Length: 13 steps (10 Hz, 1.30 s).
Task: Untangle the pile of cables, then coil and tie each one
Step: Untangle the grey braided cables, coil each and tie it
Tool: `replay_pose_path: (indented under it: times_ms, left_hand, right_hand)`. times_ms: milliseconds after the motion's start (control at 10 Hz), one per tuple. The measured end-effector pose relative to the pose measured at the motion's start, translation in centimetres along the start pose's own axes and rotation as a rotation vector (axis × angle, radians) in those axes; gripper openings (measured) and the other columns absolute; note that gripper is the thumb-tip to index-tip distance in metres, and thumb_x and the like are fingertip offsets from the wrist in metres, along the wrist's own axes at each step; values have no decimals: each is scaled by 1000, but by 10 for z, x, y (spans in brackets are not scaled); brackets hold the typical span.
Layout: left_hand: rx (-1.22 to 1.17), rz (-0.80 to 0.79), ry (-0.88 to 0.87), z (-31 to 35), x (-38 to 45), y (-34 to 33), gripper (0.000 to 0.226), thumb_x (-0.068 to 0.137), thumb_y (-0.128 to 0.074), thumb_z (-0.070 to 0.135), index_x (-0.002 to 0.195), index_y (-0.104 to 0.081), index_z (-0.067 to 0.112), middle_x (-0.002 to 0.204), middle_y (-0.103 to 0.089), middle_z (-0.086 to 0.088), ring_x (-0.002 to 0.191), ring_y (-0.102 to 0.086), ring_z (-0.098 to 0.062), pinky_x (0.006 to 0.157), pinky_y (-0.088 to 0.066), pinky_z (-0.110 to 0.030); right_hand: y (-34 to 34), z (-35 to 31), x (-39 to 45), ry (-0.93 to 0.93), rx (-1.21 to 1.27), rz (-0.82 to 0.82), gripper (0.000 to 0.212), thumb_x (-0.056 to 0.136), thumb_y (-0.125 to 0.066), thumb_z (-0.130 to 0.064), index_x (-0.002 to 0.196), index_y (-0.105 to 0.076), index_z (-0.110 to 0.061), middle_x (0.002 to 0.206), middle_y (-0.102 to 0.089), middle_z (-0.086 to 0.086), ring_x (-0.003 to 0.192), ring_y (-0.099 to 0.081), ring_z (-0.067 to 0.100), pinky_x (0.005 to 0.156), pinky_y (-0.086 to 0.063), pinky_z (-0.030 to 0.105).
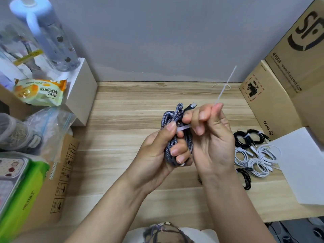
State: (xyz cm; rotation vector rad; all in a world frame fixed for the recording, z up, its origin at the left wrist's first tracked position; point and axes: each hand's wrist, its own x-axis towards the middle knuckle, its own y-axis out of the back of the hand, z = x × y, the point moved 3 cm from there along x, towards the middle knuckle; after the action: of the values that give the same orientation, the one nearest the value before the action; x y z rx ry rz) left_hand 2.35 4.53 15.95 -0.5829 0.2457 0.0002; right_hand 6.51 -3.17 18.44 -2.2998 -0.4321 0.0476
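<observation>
Both forearms came up from the bottom edge and met in the middle, wrists close together. The left hand (pixel 157 151) sat palm-up, fingers curled tight in a grip, thumb pressed forward at the top. The right hand (pixel 213 137) stood just beside it, touching, fingers folded inward, with the thumb and forefinger pinched together at the top, knuckles facing away.
</observation>
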Motion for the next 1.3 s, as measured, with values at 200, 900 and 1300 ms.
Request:
replay_pose_path:
  times_ms: [200,900,1300]
  left_hand:
    - [473,30,-164,7,0,23,21,81,-58,27,65,-46,21,48,-42,9,46,-36,-8,48,-33,-16]
    - [1051,17,-167,9,-6,24,25,76,-50,45,71,-47,21,55,-43,12,53,-34,-5,50,-26,-19]
    - [1306,14,-168,-1,-1,31,36,81,-51,50,83,-47,15,74,-56,-1,70,-52,-21,65,-46,-39]
  right_hand:
    - [33,-18,-3,-49,-321,-128,29,79,-63,-49,65,-63,-23,50,-50,-11,48,-41,17,58,-40,21]
    - [22,-22,-13,-258,-968,-82,32,70,-73,9,56,-53,-12,46,-43,1,40,-34,2,42,-30,10]
    - [39,-2,-20,-228,-1084,-157,21,66,-77,-26,63,-57,-21,44,-36,-6,44,-30,6,45,-27,19]
